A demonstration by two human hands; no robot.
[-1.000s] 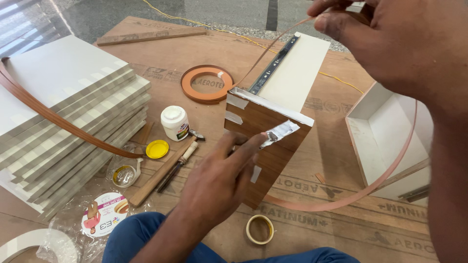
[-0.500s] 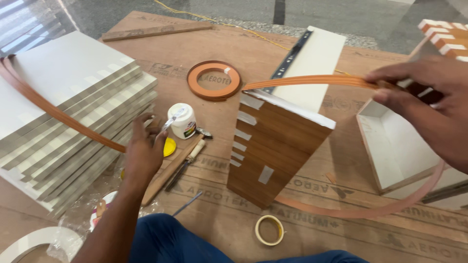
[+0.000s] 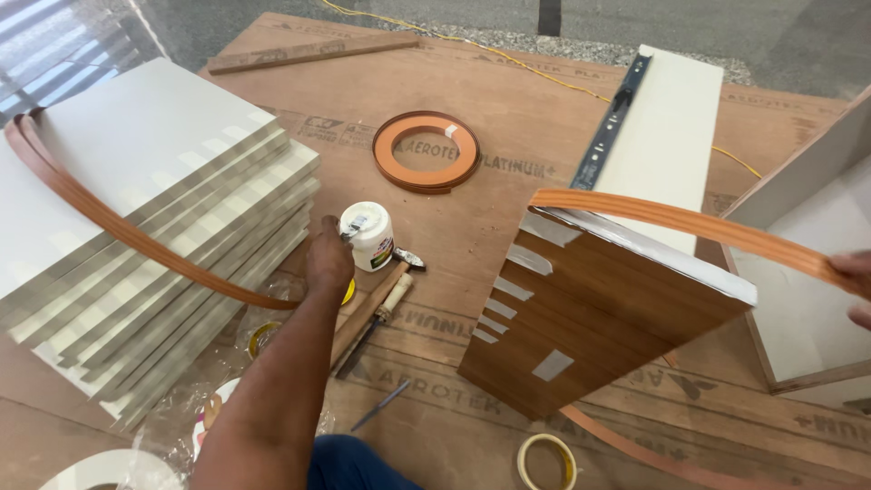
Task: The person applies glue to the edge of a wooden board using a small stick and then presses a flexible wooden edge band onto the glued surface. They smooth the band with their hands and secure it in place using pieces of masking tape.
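An orange edge-banding strip [image 3: 689, 225] arcs over the wood-grain panel [image 3: 599, 318].

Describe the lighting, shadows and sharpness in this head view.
Head view: soft, even daylight; a striped glare crosses the stack of white boards; faint shadows under the wooden panel; the left hand at the glue bottle is sharp; the right hand is cut off by the frame edge.
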